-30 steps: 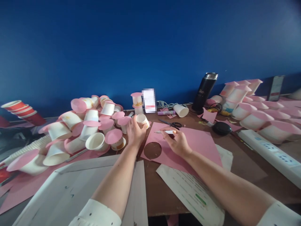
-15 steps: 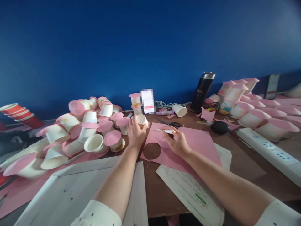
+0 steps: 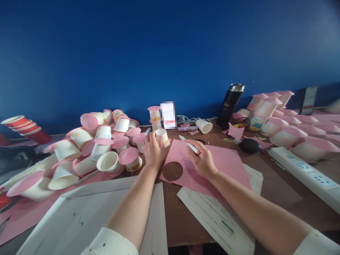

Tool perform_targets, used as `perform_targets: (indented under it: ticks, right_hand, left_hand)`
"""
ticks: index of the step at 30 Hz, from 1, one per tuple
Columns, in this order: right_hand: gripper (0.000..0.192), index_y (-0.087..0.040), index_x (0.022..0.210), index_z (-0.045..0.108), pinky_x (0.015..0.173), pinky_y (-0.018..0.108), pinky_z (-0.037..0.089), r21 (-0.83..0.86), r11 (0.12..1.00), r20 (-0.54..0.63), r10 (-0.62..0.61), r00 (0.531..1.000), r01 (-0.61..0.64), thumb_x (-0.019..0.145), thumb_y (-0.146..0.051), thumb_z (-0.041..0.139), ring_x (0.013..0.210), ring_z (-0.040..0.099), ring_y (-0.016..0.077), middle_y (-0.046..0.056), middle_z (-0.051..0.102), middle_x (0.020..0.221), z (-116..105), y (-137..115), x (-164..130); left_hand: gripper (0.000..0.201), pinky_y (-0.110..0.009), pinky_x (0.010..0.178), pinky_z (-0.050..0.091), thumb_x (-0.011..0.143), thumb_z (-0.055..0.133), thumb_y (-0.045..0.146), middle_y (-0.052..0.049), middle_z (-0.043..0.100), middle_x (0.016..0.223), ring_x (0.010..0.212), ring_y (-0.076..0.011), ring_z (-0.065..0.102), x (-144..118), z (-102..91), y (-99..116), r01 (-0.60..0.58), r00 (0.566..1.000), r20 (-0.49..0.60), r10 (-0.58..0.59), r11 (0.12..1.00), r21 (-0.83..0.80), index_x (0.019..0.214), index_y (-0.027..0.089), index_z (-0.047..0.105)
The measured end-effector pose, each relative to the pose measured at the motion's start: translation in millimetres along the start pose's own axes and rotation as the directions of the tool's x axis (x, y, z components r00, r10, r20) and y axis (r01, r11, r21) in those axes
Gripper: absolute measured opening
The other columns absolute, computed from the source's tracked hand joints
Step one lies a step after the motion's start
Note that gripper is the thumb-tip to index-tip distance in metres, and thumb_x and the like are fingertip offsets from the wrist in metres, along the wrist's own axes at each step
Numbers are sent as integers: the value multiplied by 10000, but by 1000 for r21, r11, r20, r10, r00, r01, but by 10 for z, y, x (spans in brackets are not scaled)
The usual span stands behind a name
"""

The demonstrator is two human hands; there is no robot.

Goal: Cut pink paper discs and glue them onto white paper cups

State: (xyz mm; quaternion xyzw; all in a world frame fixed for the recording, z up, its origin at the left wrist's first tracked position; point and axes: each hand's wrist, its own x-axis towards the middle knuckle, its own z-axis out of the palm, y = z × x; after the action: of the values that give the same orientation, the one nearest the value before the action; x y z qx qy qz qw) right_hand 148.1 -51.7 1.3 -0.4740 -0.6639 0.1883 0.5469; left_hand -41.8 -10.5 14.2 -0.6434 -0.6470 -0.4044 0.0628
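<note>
Currently left hand (image 3: 152,150) grips a small paper cup (image 3: 162,136) upright at the pink sheet's (image 3: 223,163) far-left corner, mid-bench; right hand (image 3: 202,161) pinches a white pen (image 3: 189,144), tip raised off the sheet.

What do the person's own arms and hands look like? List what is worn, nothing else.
Both forearms are bare. The left hand and right hand wear no gloves, and no rings or watch show. White sleeves end near the elbows: the left sleeve carries small dark specks, the right sleeve looks plain.
</note>
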Motion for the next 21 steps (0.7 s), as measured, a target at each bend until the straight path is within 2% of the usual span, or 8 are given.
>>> perform_targets:
  ticks: [5, 9, 11, 12, 14, 17, 20, 21]
  right_hand:
    - [349, -234, 1243, 589, 851, 338, 506, -16, 1000, -78, -17, 997, 16, 904, -306, 550, 991, 617, 208, 91, 629, 1124, -10, 5, 7]
    - [419, -222, 1297, 523, 773, 321, 524, 3, 1000, -125, 22, 992, -22, 886, -295, 559, 999, 616, 218, 111, 624, 1157, -27, 13, 14]
    - [422, -218, 1294, 521, 795, 333, 521, -1, 1000, -128, 20, 992, -20, 879, -282, 561, 1010, 615, 222, 113, 634, 1145, -33, 14, 19]
    - [412, -216, 1282, 531, 816, 341, 517, -5, 1000, -124, 14, 992, -15, 876, -276, 561, 1007, 616, 222, 112, 640, 1137, -34, 12, 21]
    - [376, -214, 1245, 563, 827, 349, 513, 1, 1000, -107, 13, 994, -13, 875, -282, 558, 966, 629, 216, 106, 655, 1113, -33, 4, 25]
    - [337, -212, 1195, 604, 740, 321, 521, 47, 998, -63, 40, 997, -37, 887, -337, 546, 833, 645, 199, 89, 684, 1014, -27, -7, 21]
    - [348, -203, 1162, 631, 626, 282, 499, 54, 996, -12, 69, 998, -69, 884, -398, 555, 687, 615, 175, 57, 683, 856, -26, -14, 15]
    - [355, -197, 1159, 633, 589, 269, 482, 50, 995, 5, 88, 996, -88, 888, -413, 553, 630, 589, 160, 41, 671, 798, -27, -17, 14]
  left_hand:
    - [325, -417, 908, 477, 847, 457, 164, -105, 646, 1120, 1074, -280, 583, 38, -74, -49, -3, 998, -61, 1, 1000, -26, 1138, 198, 596]
    - [303, -373, 886, 495, 828, 435, 122, -96, 687, 1078, 1030, -249, 614, 158, -291, -67, 27, 989, -144, -35, 998, -59, 1047, 187, 634]
    - [284, -366, 883, 501, 830, 450, 141, -80, 703, 1072, 1011, -238, 635, 205, -392, -70, 38, 990, -137, -47, 997, -64, 1029, 201, 644]
    - [283, -375, 865, 508, 829, 453, 149, -70, 715, 1043, 984, -240, 650, 213, -421, -70, 62, 993, -95, -65, 997, -41, 1022, 214, 650]
    - [258, -393, 781, 529, 812, 489, 179, -76, 734, 953, 906, -270, 677, 190, -419, -59, 105, 990, 91, -111, 992, 66, 982, 229, 676]
    - [214, -393, 681, 535, 813, 524, 261, -121, 730, 849, 804, -299, 690, 90, -304, -23, 61, 924, 356, -142, 972, 228, 911, 219, 710]
    - [280, -364, 677, 538, 839, 493, 269, -190, 706, 996, 849, -297, 696, 9, -175, 3, -17, 868, 480, -131, 956, 292, 989, 160, 703]
    - [296, -358, 696, 537, 845, 481, 246, -209, 692, 1042, 881, -298, 694, -2, -149, 3, -38, 869, 481, -115, 954, 297, 1020, 139, 695]
